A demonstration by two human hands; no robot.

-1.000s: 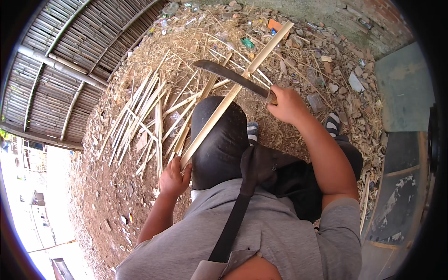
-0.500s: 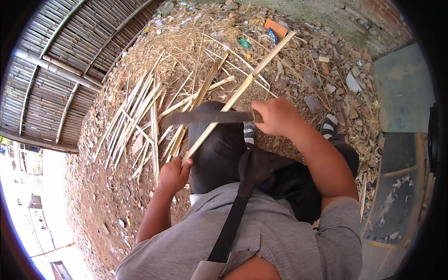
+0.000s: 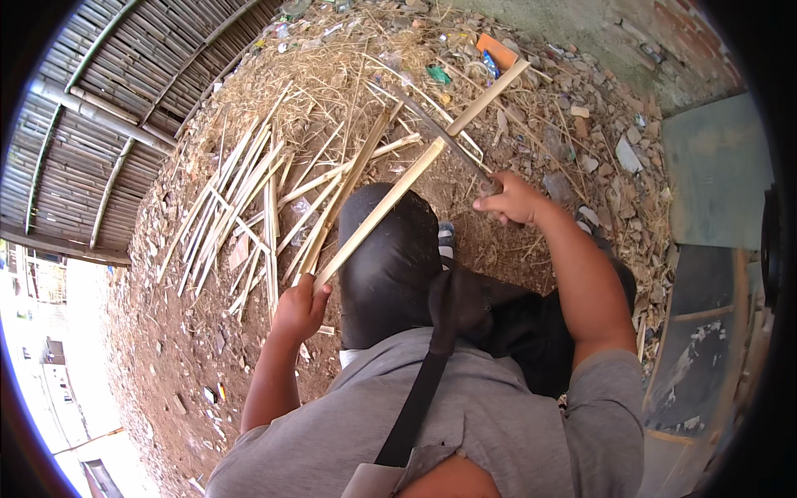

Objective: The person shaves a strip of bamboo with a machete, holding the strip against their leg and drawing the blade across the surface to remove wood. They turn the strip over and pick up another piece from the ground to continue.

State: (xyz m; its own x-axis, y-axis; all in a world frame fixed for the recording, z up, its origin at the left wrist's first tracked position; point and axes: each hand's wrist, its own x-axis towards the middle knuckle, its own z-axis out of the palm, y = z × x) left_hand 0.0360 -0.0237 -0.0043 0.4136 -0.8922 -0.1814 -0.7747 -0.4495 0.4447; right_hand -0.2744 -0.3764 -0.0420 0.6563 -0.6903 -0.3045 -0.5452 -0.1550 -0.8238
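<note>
My left hand [image 3: 299, 310] is closed round the near end of a long pale bamboo strip [image 3: 383, 209]. The strip slants up and to the right across my dark-trousered knee [image 3: 386, 249], its far end over the littered ground. In my right hand [image 3: 513, 202] is the handle of a long knife [image 3: 428, 124], some of its fingers loosely curled. Its blade points up and to the left, crossing the strip at the joint in its far half. Whether the edge touches or cuts into the strip I cannot tell.
Several split bamboo strips [image 3: 235, 207] lie heaped left of my knee, with a darker bamboo length [image 3: 359, 170] beside them. Dry straw, stones and litter cover the ground. A bamboo-slat wall [image 3: 91, 158] stands at left, grey-green panels [image 3: 714, 178] at right.
The knife has swung from lying level across the strip near my knee to a slant at the strip's far joint. My right hand moved slightly right; the left still grips the strip.
</note>
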